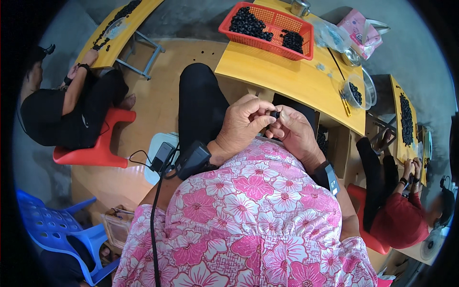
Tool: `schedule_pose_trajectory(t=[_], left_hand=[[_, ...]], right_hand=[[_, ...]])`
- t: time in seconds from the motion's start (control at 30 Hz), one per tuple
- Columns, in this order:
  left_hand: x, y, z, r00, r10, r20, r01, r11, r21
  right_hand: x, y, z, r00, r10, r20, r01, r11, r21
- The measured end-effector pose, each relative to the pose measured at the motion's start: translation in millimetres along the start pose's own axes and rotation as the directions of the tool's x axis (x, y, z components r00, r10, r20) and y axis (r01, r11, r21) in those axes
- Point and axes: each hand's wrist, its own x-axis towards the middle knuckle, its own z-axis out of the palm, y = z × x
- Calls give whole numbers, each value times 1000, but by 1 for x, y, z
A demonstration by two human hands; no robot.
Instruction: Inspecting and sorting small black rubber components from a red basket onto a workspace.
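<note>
Over a wide tan floor [158,105], the likeliest trouble seems to be a drop, for a loosened pinch could let the work fall and roll off. Ahead and to the right stands a long yellow rectangular table [277,71], its near edge in the way of any reach toward the goods on top. Under the work spreads a loose pink-and-white floral garment [258,191], whose folds could hide a fallen part. A red plastic mesh basket [291,21] sits on the table with heaps of black ring-shaped pieces [246,24]. A thin black cable [153,229] crosses the left forearm [174,185] and might tug if that arm stretches. Near the table's right end, a clear round plastic tub [353,103] holds more black pieces. The left hand [241,122] pinches with thumb and forefinger, and the right hand [296,131] closes from the opposite side; between their tips, gripped by both, is one small black cylindrical piece [274,114], so covered that a skewed hold could go unnoticed.
</note>
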Motion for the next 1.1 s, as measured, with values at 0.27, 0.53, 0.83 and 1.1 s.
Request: schedule_pose_trajectory(t=[0.27, 0.53, 0.83, 1.1], left_hand=[[-2, -8, 2, 995, -97, 8, 97, 991, -94], [-2, -13, 0, 978, -197, 70, 208, 947, -247], [-3, -12, -2, 968, -229, 105, 248, 939, -241], [-1, -11, -6, 966, -235, 107, 253, 946, -203]], right_hand=[[-2, 4, 0, 976, -74, -204, 56, 994, -95], [0, 5, -2, 917, -307, -254, 157, 864, -478], [0, 6, -7, 907, -395, -147, 253, 789, -560], [3, 3, -6, 909, -403, -104, 281, 779, -560]])
